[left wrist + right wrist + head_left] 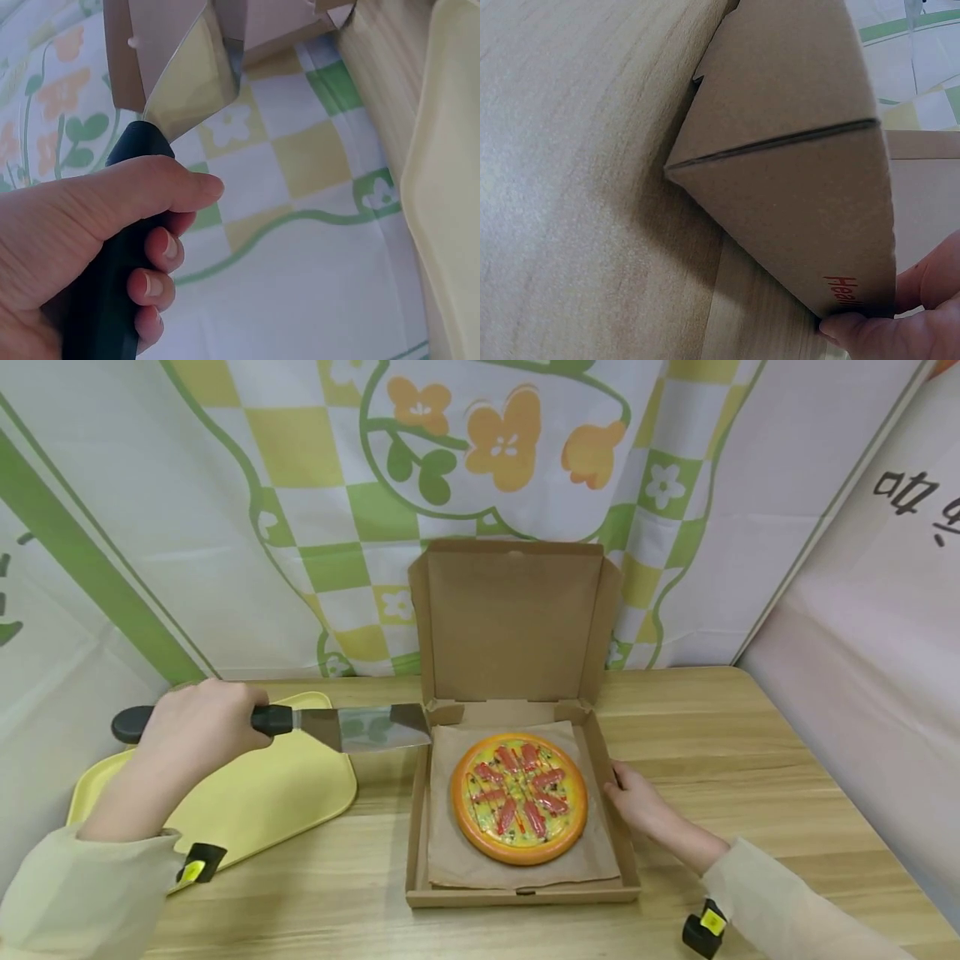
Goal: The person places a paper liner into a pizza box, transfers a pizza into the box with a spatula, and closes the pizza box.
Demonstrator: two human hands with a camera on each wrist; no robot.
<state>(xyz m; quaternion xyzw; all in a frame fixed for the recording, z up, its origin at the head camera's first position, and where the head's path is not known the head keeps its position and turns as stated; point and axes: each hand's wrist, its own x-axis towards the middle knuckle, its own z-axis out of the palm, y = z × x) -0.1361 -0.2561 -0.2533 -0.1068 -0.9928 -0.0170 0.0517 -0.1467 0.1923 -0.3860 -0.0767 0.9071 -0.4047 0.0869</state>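
Note:
My left hand (206, 722) grips the black handle of a metal spatula (367, 727), held level above a yellow tray, its blade pointing right. The blade's tip reaches the left wall of an open cardboard pizza box (628, 893). In the left wrist view, fingers curl round the spatula's handle (101, 277), the thumb lying along it. Inside the box, a whole round pizza (519, 799) with red topping pieces lies on brown paper (450, 864). My right hand (641, 802) pinches the box's right side wall (810, 217), as the right wrist view shows.
The yellow tray (277, 785) lies on the wooden table (697, 735), left of the box and partly hidden by my left arm. The raised box lid (516, 618) leans back near a patterned curtain (300, 527). White fabric walls stand at both sides.

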